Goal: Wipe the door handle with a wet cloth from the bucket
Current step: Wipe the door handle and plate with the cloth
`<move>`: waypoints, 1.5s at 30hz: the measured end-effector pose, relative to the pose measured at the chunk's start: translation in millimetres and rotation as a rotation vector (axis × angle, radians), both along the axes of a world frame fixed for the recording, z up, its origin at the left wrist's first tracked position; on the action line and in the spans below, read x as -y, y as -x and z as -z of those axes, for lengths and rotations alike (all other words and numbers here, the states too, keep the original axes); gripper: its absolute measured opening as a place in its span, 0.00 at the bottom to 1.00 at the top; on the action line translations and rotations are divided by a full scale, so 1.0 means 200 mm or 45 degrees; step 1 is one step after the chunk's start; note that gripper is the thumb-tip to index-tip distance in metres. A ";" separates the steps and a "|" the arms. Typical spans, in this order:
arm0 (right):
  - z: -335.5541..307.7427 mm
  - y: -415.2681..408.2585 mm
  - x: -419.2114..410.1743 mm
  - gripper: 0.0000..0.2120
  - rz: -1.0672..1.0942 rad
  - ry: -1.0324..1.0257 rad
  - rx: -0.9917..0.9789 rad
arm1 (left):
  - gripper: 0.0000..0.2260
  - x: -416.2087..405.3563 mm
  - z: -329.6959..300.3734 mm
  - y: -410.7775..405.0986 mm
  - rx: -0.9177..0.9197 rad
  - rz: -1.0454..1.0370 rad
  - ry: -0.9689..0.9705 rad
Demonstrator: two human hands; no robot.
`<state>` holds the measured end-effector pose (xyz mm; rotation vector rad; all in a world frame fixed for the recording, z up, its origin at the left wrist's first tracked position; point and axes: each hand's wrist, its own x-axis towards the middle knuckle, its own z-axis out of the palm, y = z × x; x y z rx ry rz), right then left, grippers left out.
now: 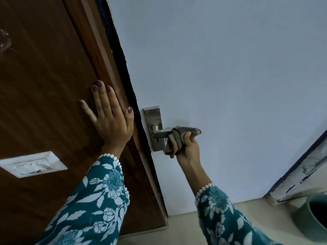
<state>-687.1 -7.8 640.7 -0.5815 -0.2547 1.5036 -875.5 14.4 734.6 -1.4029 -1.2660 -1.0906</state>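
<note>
A pale blue door fills the right of the frame, dark wood panel the left, beige floor below. At centre, the right hand clenches a crumpled grey cloth around the brushed-metal handle. The left hand lies flat, fingers spread, on the wood; a green bucket sits at lower right.

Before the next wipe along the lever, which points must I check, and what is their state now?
1. Cloth wrapped around the door handle lever: ok.
2. Right hand gripping cloth on the lever's free end: ok.
3. Left hand flat on the brown wooden panel, bracing: ok.
4. Lever part near the backplate covered by cloth: not ok, bare metal shows.
5. Cloth wet enough: cannot tell.
6. Bucket close, at lower right: ok.
</note>
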 end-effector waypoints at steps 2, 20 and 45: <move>-0.01 0.08 -0.01 0.14 0.015 0.026 -0.228 | 0.27 0.00 0.00 0.00 0.002 0.008 0.009; -0.09 0.38 0.08 0.11 -0.013 0.169 0.073 | 0.27 0.01 -0.01 -0.01 -0.001 -0.005 0.008; 0.00 -0.15 0.02 0.07 0.209 0.190 1.192 | 0.27 0.01 0.00 0.00 0.006 0.006 0.027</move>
